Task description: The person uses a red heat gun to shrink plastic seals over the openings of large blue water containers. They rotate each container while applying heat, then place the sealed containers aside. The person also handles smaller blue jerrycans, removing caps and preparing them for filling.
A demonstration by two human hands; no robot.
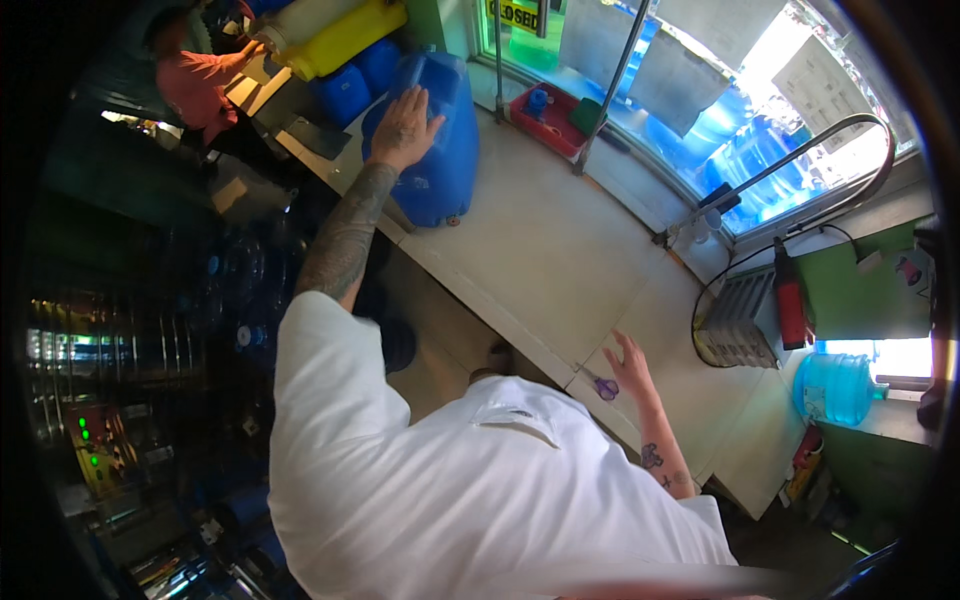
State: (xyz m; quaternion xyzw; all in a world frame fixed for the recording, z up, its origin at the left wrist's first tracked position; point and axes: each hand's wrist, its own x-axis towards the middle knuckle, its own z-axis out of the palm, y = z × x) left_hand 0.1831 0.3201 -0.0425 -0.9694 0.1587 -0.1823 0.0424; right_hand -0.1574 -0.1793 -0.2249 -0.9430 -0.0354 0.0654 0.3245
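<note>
My left hand [406,131] lies flat against the upper part of a large blue plastic jerrycan [442,169], its thumb spread from the fingers. The jerrycan rests on a pale tiled counter [547,247], and a small cap or spigot [452,220] shows at its near end. Farther right, my right hand [631,366] is over the counter with fingers apart and nothing in them. Just left of it are purple-handled scissors [605,388], lying near the counter's front edge. I cannot tell whether the right hand touches the counter.
Beyond the jerrycan are a yellow container [341,41] and smaller blue containers [345,94], near a person in a red shirt [196,86]. A red tray [544,135] sits by the window. At right are a grey crate-like object [739,319] and a light-blue water bottle [834,390].
</note>
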